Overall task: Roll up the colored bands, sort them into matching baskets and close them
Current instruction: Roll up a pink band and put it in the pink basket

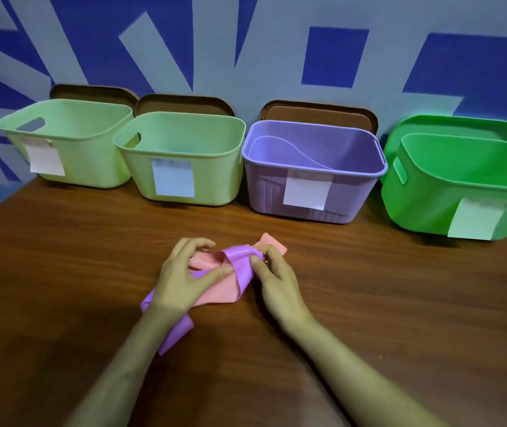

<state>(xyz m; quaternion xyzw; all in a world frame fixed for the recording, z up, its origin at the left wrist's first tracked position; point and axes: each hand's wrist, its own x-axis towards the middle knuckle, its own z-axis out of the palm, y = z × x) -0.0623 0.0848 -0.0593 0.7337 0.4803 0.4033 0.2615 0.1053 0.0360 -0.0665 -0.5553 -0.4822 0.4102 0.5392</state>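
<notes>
A purple band [239, 262] and a pink band [219, 290] lie tangled on the wooden table [400, 303]. My left hand [184, 272] pinches the bands at their left side, thumb pressed on the purple one. My right hand [272, 271] pinches the folded edge of the purple band. The purple band's tail [174, 332] runs under my left wrist. Along the wall stand two pale green baskets [86, 167] [215, 180], a purple basket [264, 192] and a bright green basket [424, 204], all uncovered.
Each basket carries a paper label on its front. Brown lids [320, 114] lean on the wall behind the first three baskets, and a green lid [452, 126] stands behind the bright green one. A purple band lies inside the purple basket.
</notes>
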